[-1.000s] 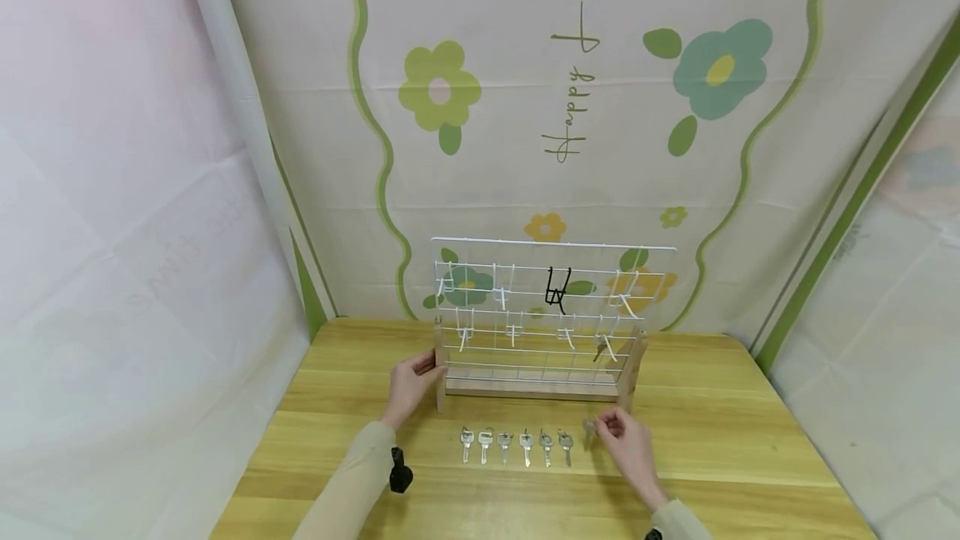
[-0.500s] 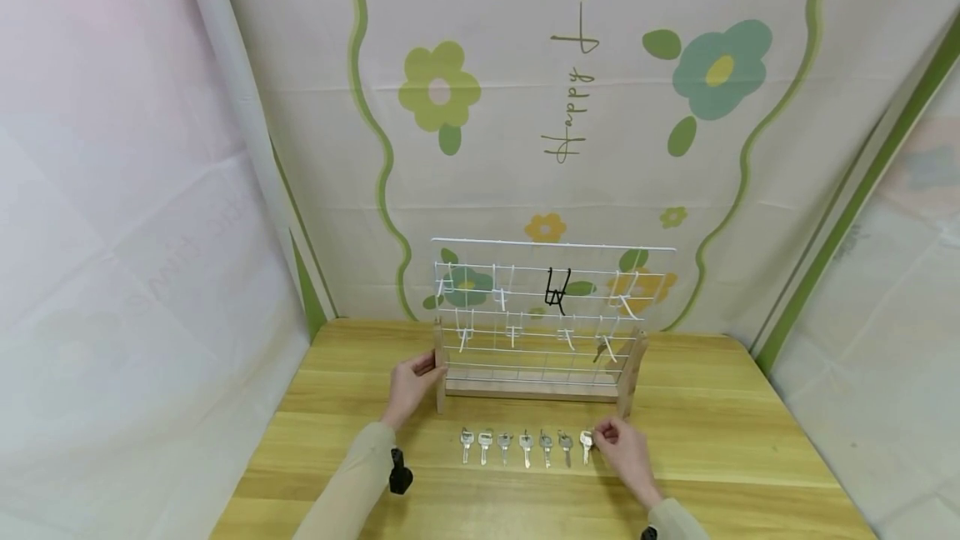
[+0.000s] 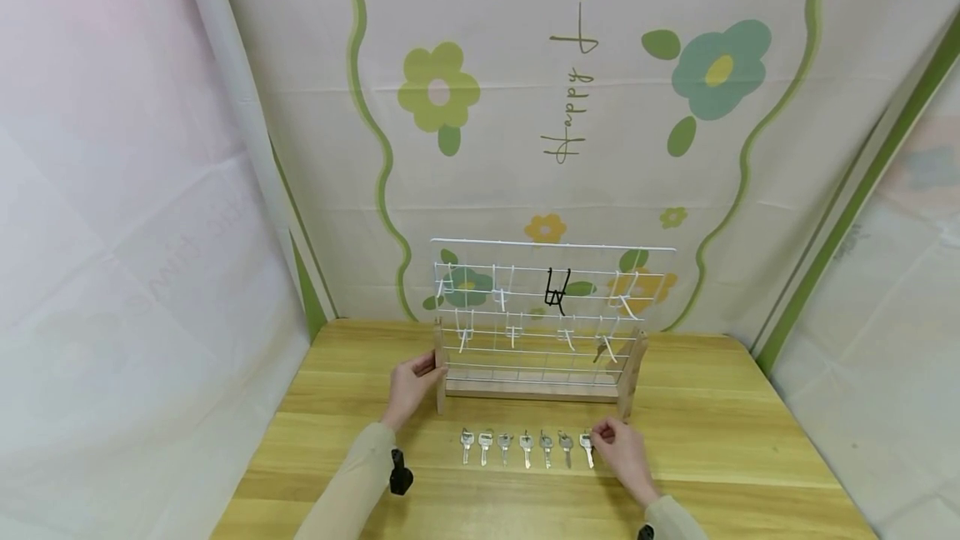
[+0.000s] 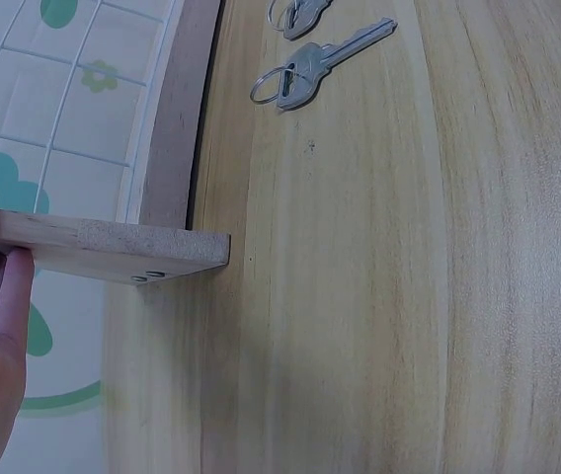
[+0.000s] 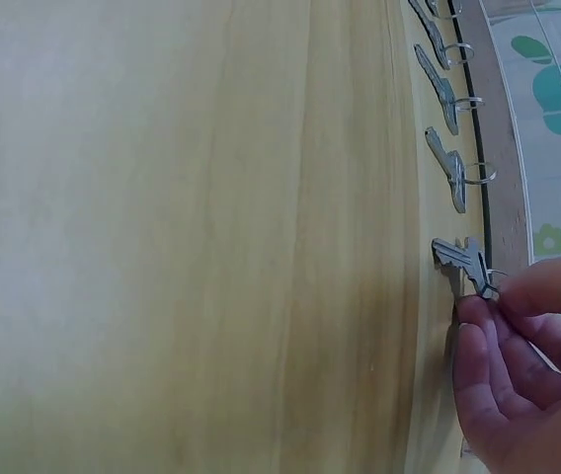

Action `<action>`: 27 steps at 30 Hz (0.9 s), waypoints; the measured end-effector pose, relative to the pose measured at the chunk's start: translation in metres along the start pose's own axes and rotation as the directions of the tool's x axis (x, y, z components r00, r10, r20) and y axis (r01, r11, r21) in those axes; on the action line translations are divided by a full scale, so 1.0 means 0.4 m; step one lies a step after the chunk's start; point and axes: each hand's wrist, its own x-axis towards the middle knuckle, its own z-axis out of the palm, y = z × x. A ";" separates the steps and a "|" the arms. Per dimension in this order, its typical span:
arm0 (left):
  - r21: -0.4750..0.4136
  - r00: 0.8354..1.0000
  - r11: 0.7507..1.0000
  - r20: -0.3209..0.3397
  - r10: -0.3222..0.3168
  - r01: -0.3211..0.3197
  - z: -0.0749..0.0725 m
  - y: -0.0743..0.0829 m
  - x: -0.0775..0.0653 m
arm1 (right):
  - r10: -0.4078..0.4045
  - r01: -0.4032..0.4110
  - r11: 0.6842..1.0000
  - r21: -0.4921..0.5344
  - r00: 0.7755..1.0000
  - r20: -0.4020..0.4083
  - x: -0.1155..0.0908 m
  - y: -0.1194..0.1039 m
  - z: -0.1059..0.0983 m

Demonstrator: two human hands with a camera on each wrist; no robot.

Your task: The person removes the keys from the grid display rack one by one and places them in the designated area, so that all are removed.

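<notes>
My left hand (image 3: 408, 390) grips the left wooden upright (image 3: 440, 394) of a wire rack; in the left wrist view, thumb and fingers lie on either side of that upright (image 4: 113, 242). At the right end of a row of silver keys, my right hand (image 3: 624, 450) pinches one key (image 3: 587, 450) by its ring end. The right wrist view shows this key (image 5: 466, 262) tilted, its blade pointing away from my fingertips. Several other keys (image 3: 527, 447), each with a small ring, lie side by side on the table in front of the rack.
The rack's white grid (image 3: 532, 357) carries several white hooks and one black hook (image 3: 556, 294). Another key (image 3: 600, 351) hangs at the lower right hook (image 3: 607, 342). A flowered cloth (image 3: 495, 173) rises behind the wooden table (image 3: 720, 440).
My right hand has come slightly down and left with the key, which now lines up with the end of the row. My left hand stays on the upright.
</notes>
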 end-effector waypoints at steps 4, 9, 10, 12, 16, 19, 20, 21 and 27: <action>-0.006 1.000 1.000 -0.001 -0.005 0.005 0.001 0.000 -0.001 | 0.005 -0.004 1.000 -0.016 1.000 0.014 -0.002 -0.003 -0.002; -0.014 1.000 1.000 -0.007 -0.009 0.009 0.001 0.002 -0.001 | 0.005 -0.004 0.999 -0.038 1.000 0.022 -0.004 -0.005 -0.003; -0.010 1.000 1.000 -0.007 -0.002 0.002 0.001 0.002 -0.002 | 0.002 -0.001 0.999 -0.042 1.000 0.022 -0.004 -0.005 -0.003; -0.003 1.000 1.000 -0.010 0.010 -0.010 0.002 0.002 -0.001 | -0.005 0.006 0.999 -0.054 1.000 0.018 -0.005 -0.005 -0.002; 0.000 0.999 0.999 -0.005 0.032 -0.032 0.002 0.001 -0.003 | -0.016 0.016 0.998 -0.065 1.000 0.009 -0.007 -0.006 -0.001; -0.012 0.999 0.999 0.005 0.037 -0.037 0.000 0.003 -0.005 | -0.005 0.005 0.999 -0.047 1.000 0.014 -0.007 -0.010 -0.005; -0.015 0.999 0.999 0.009 0.036 -0.036 -0.001 0.003 -0.006 | -0.004 0.005 0.999 -0.033 1.000 0.015 -0.006 -0.014 -0.008; -0.014 0.999 0.999 0.013 0.040 -0.040 -0.001 0.003 -0.006 | -0.012 0.012 1.000 -0.022 1.000 0.012 -0.004 -0.018 -0.012; -0.013 0.998 0.998 0.011 0.068 -0.068 -0.004 -0.005 -0.004 | -0.100 0.101 0.995 0.014 0.992 -0.073 0.026 -0.062 -0.054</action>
